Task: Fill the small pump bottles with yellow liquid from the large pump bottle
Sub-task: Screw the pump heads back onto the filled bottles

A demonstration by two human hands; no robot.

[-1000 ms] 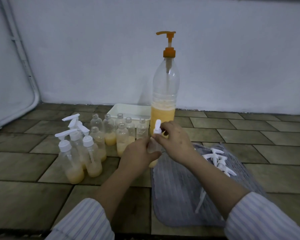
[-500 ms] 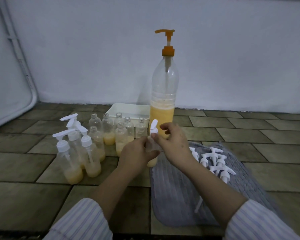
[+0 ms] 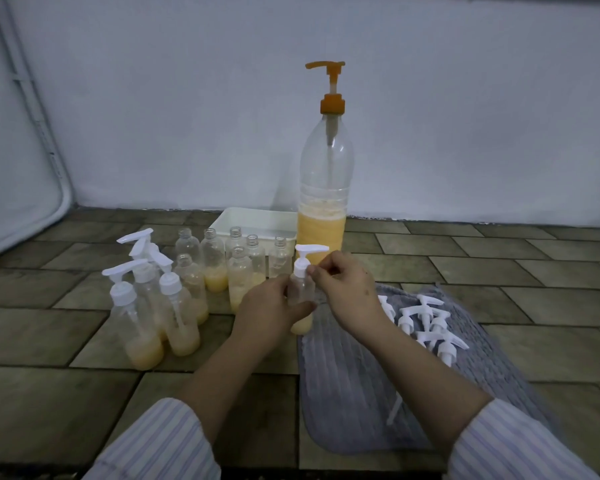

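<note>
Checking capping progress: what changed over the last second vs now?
The white pump head on the small bottle has turned: its spout showed end-on, now it points right. The right hand keeps pinching its collar, twisting; the left hand still grips the bottle body. Unchanged: large pump bottle, capped bottles, uncapped bottles, loose pump heads on the grey mat.
</note>
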